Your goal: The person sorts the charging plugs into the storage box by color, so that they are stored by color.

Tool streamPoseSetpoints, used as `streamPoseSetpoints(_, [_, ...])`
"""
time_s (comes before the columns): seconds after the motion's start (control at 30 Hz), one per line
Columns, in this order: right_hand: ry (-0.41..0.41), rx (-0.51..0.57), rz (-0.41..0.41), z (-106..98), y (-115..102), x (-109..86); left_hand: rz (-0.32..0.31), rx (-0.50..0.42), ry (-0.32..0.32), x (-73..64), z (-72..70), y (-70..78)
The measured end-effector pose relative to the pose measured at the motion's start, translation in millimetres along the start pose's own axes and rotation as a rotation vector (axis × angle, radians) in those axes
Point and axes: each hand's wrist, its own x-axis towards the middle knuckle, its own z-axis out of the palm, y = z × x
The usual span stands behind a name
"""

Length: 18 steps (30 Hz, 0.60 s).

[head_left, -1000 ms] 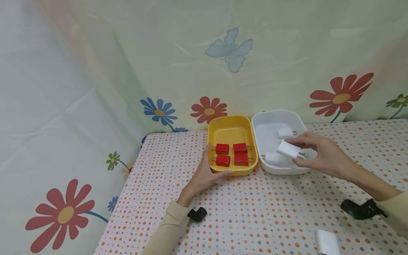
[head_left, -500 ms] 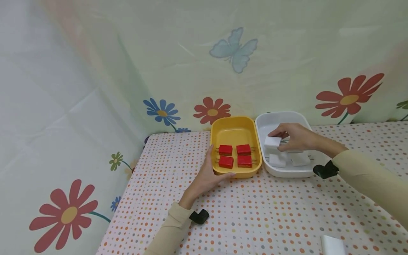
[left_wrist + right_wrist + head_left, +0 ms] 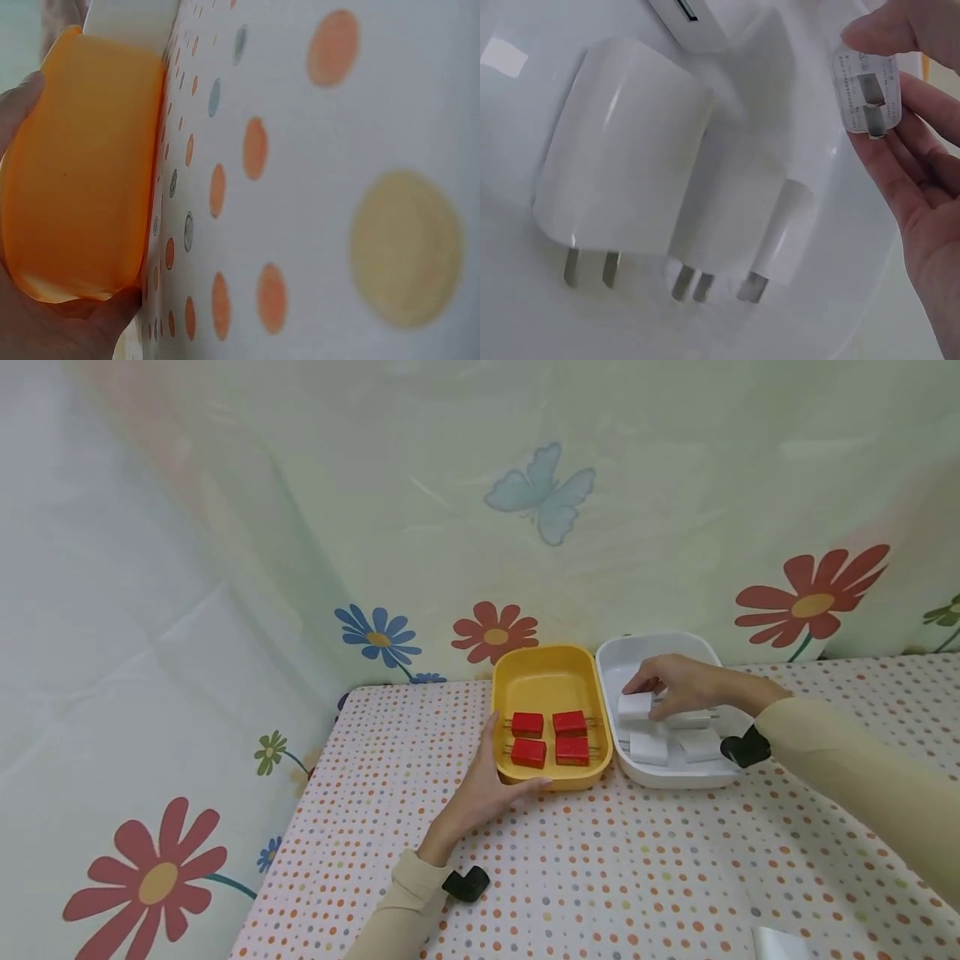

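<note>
My left hand (image 3: 480, 789) holds the front left corner of a yellow tray (image 3: 543, 681), thumb along the front and fingers on the left side. In that tray lie several red blocks (image 3: 528, 753) with metal prongs. Over the left part of the adjoining white tray (image 3: 660, 646), my right hand (image 3: 681, 683) pinches a white charger plug (image 3: 634, 705) between thumb and fingers. Its two flat prongs show in the right wrist view. Several other white charger plugs (image 3: 622, 157) lie on the tray floor, prongs all turned one way.
Another white piece (image 3: 780, 943) lies on the dotted tablecloth (image 3: 600, 877) at the bottom edge of the head view. Behind both trays hangs a flower-printed curtain (image 3: 420, 543). The two trays stand side by side against it.
My right hand has carried its charger plug leftward into the left part of the white tray, turned it, and lowered it slightly. The left hand keeps its hold on the yellow tray.
</note>
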Motion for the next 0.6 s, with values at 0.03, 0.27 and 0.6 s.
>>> streamPoseSetpoints(0.03, [-0.007, 0.003, 0.011, 1.1, 0.6, 2.0, 0.003, -0.003, -0.001, 0.2, -0.1, -0.3])
streamPoseSetpoints(0.27, [-0.044, -0.011, 0.080, 9.7, 7.8, 8.8, 0.028, -0.027, -0.009, -0.2, 1.4, -1.7])
streamPoseSetpoints(0.6, [-0.067, -0.044, 0.117, 16.7, 10.9, 15.8, -0.008, 0.002, 0.004, 1.0, -1.0, -0.9])
